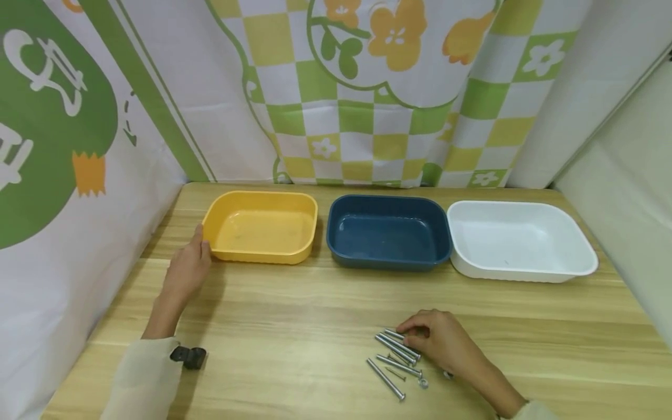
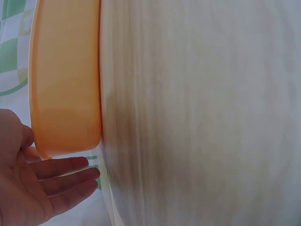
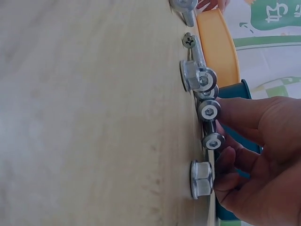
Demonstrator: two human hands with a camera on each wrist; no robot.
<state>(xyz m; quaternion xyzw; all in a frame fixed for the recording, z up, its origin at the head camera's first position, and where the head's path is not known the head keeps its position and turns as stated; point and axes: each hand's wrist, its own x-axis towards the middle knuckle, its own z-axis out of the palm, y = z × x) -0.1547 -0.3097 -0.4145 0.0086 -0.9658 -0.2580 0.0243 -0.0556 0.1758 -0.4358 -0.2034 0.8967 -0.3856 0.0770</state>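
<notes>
At the left end of the yellow tray (image 1: pixel 262 256), my left hand (image 1: pixel 186 265) touches the outer wall near the front corner. Its lower fingers (image 2: pixel 68 183) extend loosely below the rim in the left wrist view. My right hand (image 1: pixel 443 338) pinches a silver bolt (image 1: pixel 391 332) between thumb and forefinger at the upper edge of a small pile; the hand hides part of it. Several more socket-head bolts (image 1: pixel 385 379) lie beside it, with small screws (image 1: pixel 395 374) among them. A flange nut (image 1: pixel 423 383) lies below the pile, and another nut (image 3: pixel 202 179) sits under the right hand.
A dark blue tray (image 1: pixel 388 261) stands in the middle of the back row, and a white tray (image 1: pixel 525 274) nearly touches it on the right. Patterned cloth (image 1: pixel 357 116) hangs behind the wooden table (image 1: pixel 283 338). Pale walls stand on both sides.
</notes>
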